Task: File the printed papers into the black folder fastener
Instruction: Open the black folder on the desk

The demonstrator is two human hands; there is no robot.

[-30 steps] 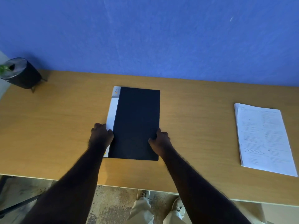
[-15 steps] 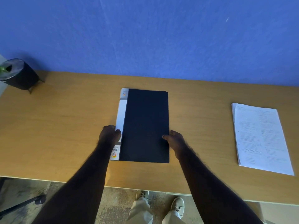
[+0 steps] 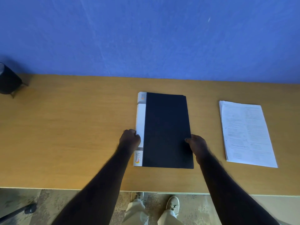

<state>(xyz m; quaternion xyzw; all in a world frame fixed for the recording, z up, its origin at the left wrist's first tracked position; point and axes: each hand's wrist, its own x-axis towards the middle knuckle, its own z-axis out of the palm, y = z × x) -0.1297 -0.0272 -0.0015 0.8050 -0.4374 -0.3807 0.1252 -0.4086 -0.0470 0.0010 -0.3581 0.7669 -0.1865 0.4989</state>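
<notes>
- Lying flat and closed on the desk point(image 3: 65, 135), the folder point(image 3: 167, 130) sits near centre, long side running 12 to 6 o'clock, white spine strip along its 9 o'clock edge.
- Left hand point(image 3: 129, 140): fingers curled into a loose fist, knuckles pressed against the spine edge at about 8 o'clock of the folder; cannot tell whether it grips the edge or only braces it.
- Right hand point(image 3: 197, 143): at the folder's 4 o'clock edge, thumb lying on the black cover, remaining fingers hidden at or under the edge; pinch on the cover looks likely, not certain.
- Papers point(image 3: 246, 133): neat printed stack at 3 o'clock of the folder, well apart from it, flat on the desk.
- Dark pot point(image 3: 8, 82) at far 9 o'clock, cut off by frame edge.
- Blue wall point(image 3: 146, 38) behind desk at 12 o'clock.
</notes>
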